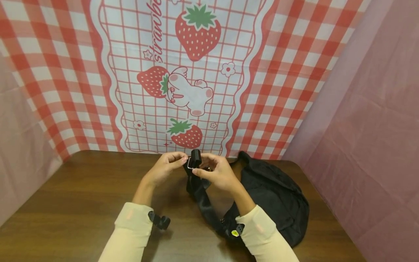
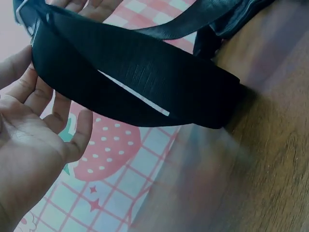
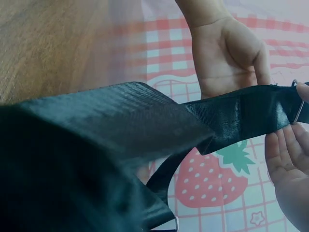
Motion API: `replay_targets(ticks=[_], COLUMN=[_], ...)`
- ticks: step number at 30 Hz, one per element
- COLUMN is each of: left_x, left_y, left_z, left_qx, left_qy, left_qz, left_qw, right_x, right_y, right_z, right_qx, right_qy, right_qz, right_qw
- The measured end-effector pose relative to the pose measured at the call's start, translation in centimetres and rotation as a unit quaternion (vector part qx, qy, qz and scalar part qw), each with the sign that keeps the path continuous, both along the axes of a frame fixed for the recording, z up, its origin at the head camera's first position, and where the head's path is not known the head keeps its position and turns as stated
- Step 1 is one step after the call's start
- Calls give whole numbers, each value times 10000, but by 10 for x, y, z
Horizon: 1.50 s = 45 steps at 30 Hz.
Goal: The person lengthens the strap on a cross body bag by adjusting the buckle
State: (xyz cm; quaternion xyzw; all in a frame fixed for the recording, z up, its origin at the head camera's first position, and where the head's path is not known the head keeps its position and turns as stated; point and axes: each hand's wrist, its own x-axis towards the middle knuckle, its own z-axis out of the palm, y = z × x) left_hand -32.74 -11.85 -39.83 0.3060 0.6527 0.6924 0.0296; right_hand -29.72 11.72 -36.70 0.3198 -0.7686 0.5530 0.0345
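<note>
Both hands meet at a silver metal strap slider [image 1: 190, 163] threaded with a wide black strap [image 1: 203, 204]. From the left, my left hand [image 1: 165, 168] pinches the strap at the slider's edge between thumb and index finger; its other fingers are loosely bent. My right hand [image 1: 220, 173] holds the strap and slider from the other side, with its thumb [image 3: 302, 92] over the metal bar and its fingers behind. A short loop of strap stands up between the hands. In the left wrist view the strap [image 2: 140, 63] forms a doubled loop with a narrow slit.
A black fabric bag [image 1: 275, 200] lies on the brown wooden table [image 1: 82, 203], right of and partly behind the right forearm. The strap runs down to it. A strawberry-print checked cloth [image 1: 183, 91] hangs behind, with pink cloth [image 1: 370, 127] at the sides. Both wrists carry small black devices.
</note>
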Motion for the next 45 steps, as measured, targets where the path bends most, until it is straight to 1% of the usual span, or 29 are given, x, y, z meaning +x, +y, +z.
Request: replay_targets(ticks=[3,6,9,12,14,17,20,21,23,26,28,30,33,35,37,40,43,45], left_x=[-1,-2,-3,-4,-5,-5,-3,-2,-1,2,4,4,4,4,4,5,6,7], left_y=[1,-1,-5,-6,-5,-2,1,2,4,5,3,0,-2,-2,-1,1,2,3], left_z=[0,-3,-8,-10,-11,-8,-3,-1,3,8,10,11,12,12,13,15,17,17], left_qx=[-103,-249,-447,-585,-610,-487,-398,-413,-523,-762,-913,-957,-963,-975,-1075,-1287,-1406,-1448], left_qy=[7,-8,66,221,281,195,56,23,-24,-96,-110,-58,101,228,332,491,559,597], left_qz=[76,310,513,528,458,274,234,261,432,684,760,653,407,343,428,658,806,842], left_qw=[9999,9992,9977,9966,9967,9982,9989,9988,9977,9947,9929,9932,9945,9944,9927,9883,9852,9841], right_x=[1,0,-2,-2,-2,-2,-2,-2,-2,-1,-1,-2,-2,-2,-2,-3,-3,-4], right_y=[0,1,3,3,3,2,0,-1,-1,-1,0,1,3,3,4,4,4,4], right_z=[1,1,1,1,1,0,-1,-2,-2,-1,0,0,1,1,1,1,1,1], right_qx=[4,-61,-166,-258,-299,-303,-216,-195,-175,-173,-189,-175,-197,-207,-217,-203,-153,-112], right_qy=[39,123,178,213,209,101,-52,-88,-84,30,114,160,178,151,124,79,58,47], right_qz=[-46,-83,-67,-17,14,38,49,48,27,-90,-165,-240,-269,-287,-297,-352,-389,-409], right_qw=[10000,9999,9997,9994,9993,9995,9997,9998,9998,9998,9996,9994,9993,9993,9992,9991,9991,9991])
